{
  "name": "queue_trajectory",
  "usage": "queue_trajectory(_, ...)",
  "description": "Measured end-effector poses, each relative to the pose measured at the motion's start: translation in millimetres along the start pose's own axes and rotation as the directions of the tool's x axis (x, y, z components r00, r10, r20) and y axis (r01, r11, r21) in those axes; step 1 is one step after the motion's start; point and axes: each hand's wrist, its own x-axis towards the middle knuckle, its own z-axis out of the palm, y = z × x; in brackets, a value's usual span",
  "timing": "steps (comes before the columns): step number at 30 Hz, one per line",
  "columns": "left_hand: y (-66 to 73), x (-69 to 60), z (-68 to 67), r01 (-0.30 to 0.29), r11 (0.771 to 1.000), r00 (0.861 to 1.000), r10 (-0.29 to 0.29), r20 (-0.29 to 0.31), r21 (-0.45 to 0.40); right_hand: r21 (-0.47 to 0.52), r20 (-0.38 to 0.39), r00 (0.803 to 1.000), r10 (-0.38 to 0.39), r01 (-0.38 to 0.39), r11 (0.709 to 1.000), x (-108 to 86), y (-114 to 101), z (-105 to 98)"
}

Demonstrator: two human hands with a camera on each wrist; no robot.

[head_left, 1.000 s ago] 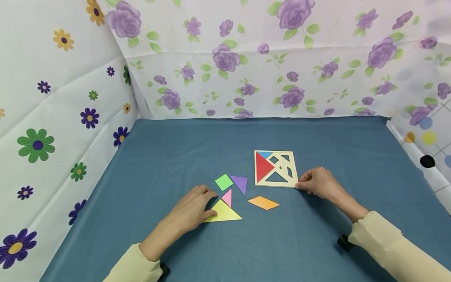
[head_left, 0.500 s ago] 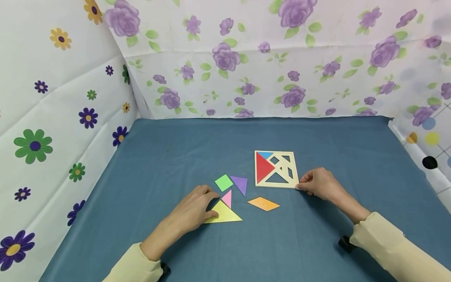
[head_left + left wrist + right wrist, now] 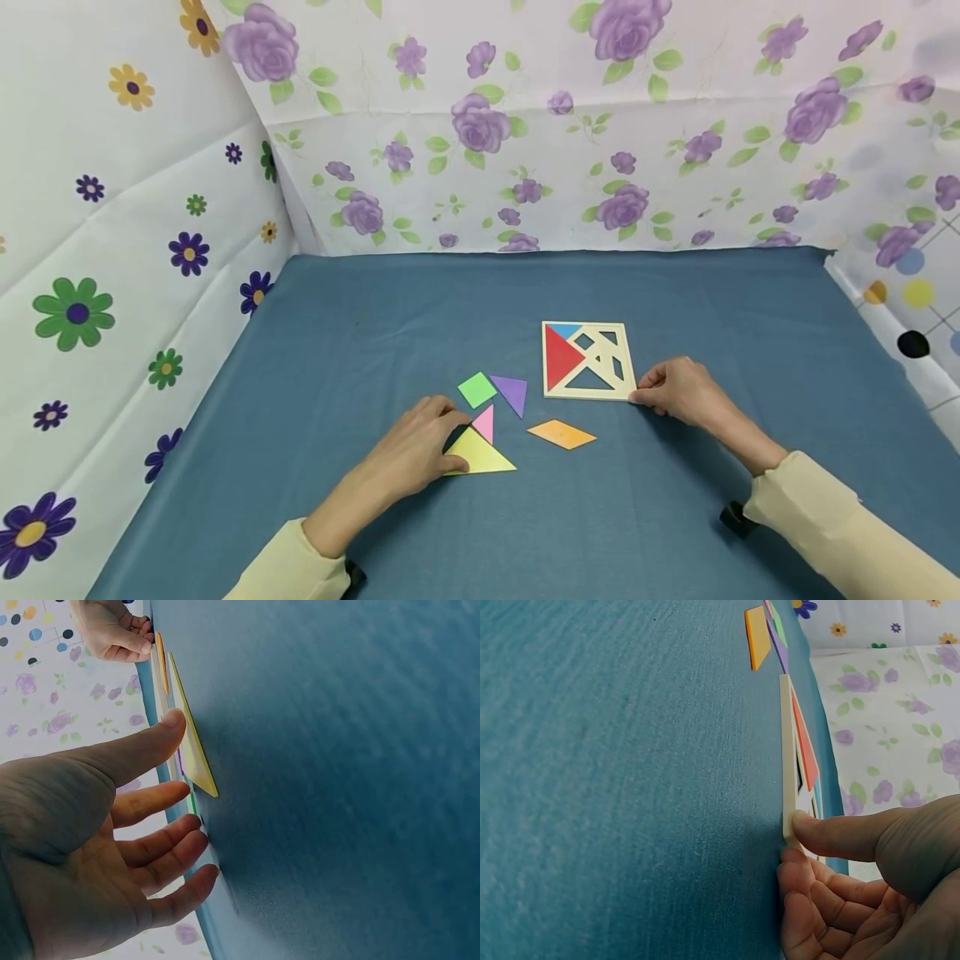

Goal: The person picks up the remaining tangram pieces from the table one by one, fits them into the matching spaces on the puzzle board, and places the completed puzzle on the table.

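Observation:
My left hand (image 3: 408, 446) hovers over the left corner of a yellow triangle (image 3: 482, 454) lying on the cloth. Its thumb is at the near edge, and the index fingertip is close to the far edge; the left wrist view shows the fingers (image 3: 169, 844) spread and loosely bent. With thumb and curled index finger, my right hand (image 3: 682, 390) pinches the near right corner of a wooden tangram board (image 3: 551, 390). A red triangle (image 3: 561, 357) and a blue triangle (image 3: 565, 329) sit in its recesses. The other cut-outs show dark cloth.
Between the hands lie a green square (image 3: 477, 390), a purple triangle (image 3: 512, 393), a pink triangle (image 3: 485, 423) and an orange parallelogram (image 3: 562, 434). Blue cloth (image 3: 600, 525) covers the table. Flowered sheets (image 3: 420, 183) hang behind and at the left.
The left thumb has slid slightly right and toward the near edge of the yellow triangle. The right hand keeps its hold on the board, and the pieces look unmoved.

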Motion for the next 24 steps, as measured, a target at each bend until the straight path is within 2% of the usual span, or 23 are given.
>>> queue_trajectory(14,-0.4,0.2,0.8,-0.011,1.0,1.0,0.011,-0.014,-0.01,-0.004,-0.011,1.0,-0.017,0.017,1.0,0.7,1.5,-0.7)
queue_trajectory(24,0.8,-0.4,0.2,-0.005,1.0,1.0,0.005,0.002,-0.006,-0.004,-0.009,1.0,-0.008,0.008,1.0,1.1,0.9,-0.2)
